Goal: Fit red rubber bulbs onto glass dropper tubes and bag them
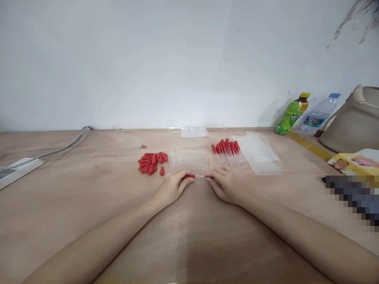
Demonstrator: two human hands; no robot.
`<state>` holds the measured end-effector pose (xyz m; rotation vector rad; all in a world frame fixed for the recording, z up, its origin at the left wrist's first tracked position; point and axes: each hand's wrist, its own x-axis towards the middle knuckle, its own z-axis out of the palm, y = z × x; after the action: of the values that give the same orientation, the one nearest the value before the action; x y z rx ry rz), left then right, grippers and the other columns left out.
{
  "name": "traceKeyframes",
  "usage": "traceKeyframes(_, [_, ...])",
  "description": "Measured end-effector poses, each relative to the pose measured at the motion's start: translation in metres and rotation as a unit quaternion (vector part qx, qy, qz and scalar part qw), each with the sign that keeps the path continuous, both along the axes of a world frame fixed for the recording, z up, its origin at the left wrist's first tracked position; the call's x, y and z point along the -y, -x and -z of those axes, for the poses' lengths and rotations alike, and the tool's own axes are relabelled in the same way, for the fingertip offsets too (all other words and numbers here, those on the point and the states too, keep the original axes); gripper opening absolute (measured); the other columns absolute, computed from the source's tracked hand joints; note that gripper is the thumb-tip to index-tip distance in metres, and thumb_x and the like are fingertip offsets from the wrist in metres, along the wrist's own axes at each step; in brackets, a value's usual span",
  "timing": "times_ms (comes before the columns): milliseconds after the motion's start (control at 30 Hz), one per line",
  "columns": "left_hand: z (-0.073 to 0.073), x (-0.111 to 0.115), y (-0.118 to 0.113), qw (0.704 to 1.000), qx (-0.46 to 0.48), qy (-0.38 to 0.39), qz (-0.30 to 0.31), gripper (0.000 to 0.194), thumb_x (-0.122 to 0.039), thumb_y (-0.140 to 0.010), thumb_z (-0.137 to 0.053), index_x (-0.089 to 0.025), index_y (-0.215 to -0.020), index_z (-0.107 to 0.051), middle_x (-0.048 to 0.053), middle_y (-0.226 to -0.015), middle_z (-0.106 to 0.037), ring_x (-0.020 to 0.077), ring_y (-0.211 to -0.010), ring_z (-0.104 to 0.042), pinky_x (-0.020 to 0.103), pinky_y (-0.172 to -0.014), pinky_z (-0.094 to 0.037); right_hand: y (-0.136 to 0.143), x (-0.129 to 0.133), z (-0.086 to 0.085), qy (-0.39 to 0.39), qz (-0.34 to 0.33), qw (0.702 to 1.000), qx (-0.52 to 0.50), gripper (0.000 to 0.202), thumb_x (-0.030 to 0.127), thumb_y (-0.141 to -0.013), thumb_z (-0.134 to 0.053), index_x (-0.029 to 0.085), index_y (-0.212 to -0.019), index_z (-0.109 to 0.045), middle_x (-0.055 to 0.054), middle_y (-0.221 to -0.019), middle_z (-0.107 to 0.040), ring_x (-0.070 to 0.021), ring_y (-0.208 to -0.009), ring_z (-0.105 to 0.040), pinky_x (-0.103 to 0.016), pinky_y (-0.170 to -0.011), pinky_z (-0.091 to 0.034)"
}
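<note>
My left hand [175, 185] pinches a red rubber bulb [189, 176] between thumb and fingers. A clear glass dropper tube [199, 177] runs from the bulb to my right hand [223, 184], whose fingertips are closed on its other end. Behind my left hand lies a pile of loose red bulbs [152, 161], with a single bulb [162, 171] apart from it. A row of clear tubes [189, 159] lies just beyond my hands. Droppers fitted with red bulbs [229, 150] lie grouped behind my right hand.
Clear plastic bags [263, 156] lie right of the droppers, and a small bag [194, 132] sits by the wall. A green bottle [291, 114], a water bottle [319, 114] and a beige bag-like container [349, 122] stand at right. A cable [63, 148] crosses the left side.
</note>
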<state>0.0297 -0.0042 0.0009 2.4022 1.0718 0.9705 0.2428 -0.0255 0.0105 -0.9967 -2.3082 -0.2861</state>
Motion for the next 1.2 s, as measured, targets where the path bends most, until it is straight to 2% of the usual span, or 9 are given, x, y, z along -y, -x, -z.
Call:
traceKeyframes(133, [-0.001,0.001,0.0,1.0,0.003,0.007,-0.005,0.017,-0.028,-0.085,-0.048,-0.018,-0.091,-0.059,0.0,-0.08,-0.065,0.0121,-0.071,-0.059,0.022,-0.065,-0.044,0.001,0.002,-0.004,0.005,0.007,1.0,-0.004,0.018,0.022,-0.086,-0.044,0.017,-0.085,-0.061,-0.003,-0.075,-0.064,-0.0128,-0.067,-0.052,-0.025,-0.063,-0.033])
traceKeyframes(300, [-0.001,0.002,0.0,1.0,0.01,0.013,-0.003,0.017,-0.028,-0.086,-0.047,-0.017,-0.088,-0.06,0.0,-0.076,-0.064,0.0117,-0.068,-0.058,0.022,-0.063,-0.044,0.0,-0.001,-0.003,0.022,-0.015,1.0,0.009,0.017,0.022,-0.085,-0.046,0.019,-0.088,-0.063,-0.002,-0.076,-0.065,-0.0127,-0.066,-0.051,-0.026,-0.062,-0.031])
traceKeyframes(567, [-0.001,0.005,0.0,0.998,-0.018,0.051,0.023,0.017,-0.026,-0.086,-0.046,-0.018,-0.085,-0.061,-0.001,-0.074,-0.064,0.0107,-0.067,-0.058,0.02,-0.06,-0.042,-0.003,-0.006,-0.002,0.062,-0.025,0.998,0.021,0.016,0.021,-0.084,-0.049,0.022,-0.088,-0.065,0.001,-0.077,-0.065,-0.0108,-0.065,-0.049,-0.027,-0.063,-0.028])
traceKeyframes(800, [0.001,0.003,0.0,0.999,-0.026,0.03,-0.001,0.019,-0.027,-0.086,-0.047,-0.017,-0.084,-0.063,-0.002,-0.062,-0.061,0.0093,-0.056,-0.054,0.019,-0.055,-0.04,0.002,-0.01,0.013,-0.026,-0.01,1.0,0.015,0.018,0.015,-0.083,-0.047,0.019,-0.084,-0.065,-0.001,-0.071,-0.062,-0.0105,-0.059,-0.047,-0.03,-0.063,-0.025])
traceKeyframes(933, [0.003,0.001,0.0,1.0,-0.024,0.016,-0.008,0.018,-0.03,-0.083,-0.051,-0.018,-0.084,-0.064,-0.001,-0.069,-0.065,0.0102,-0.06,-0.056,0.02,-0.058,-0.042,0.006,-0.008,0.015,-0.056,-0.015,0.998,0.034,0.022,0.012,-0.083,-0.043,0.017,-0.079,-0.063,-0.002,-0.067,-0.06,-0.0111,-0.058,-0.046,-0.03,-0.063,-0.026])
traceKeyframes(1100, [-0.001,0.001,0.0,1.0,-0.002,0.022,0.0,0.02,-0.033,-0.081,-0.053,-0.017,-0.086,-0.063,0.001,-0.075,-0.066,0.0119,-0.064,-0.058,0.023,-0.062,-0.046,0.002,-0.01,0.01,-0.003,-0.038,0.999,-0.001,0.021,0.021,-0.088,-0.04,0.017,-0.088,-0.061,-0.004,-0.076,-0.06,-0.0128,-0.069,-0.052,-0.026,-0.064,-0.035])
traceKeyframes(1200, [-0.003,0.0,0.002,0.999,0.011,0.03,0.004,0.02,-0.03,-0.082,-0.052,-0.018,-0.094,-0.062,0.002,-0.083,-0.067,0.0132,-0.071,-0.06,0.025,-0.068,-0.048,-0.004,-0.01,0.005,0.03,-0.024,0.999,-0.002,0.018,0.023,-0.088,-0.043,0.016,-0.089,-0.059,-0.005,-0.08,-0.061,-0.0129,-0.072,-0.054,-0.024,-0.063,-0.038])
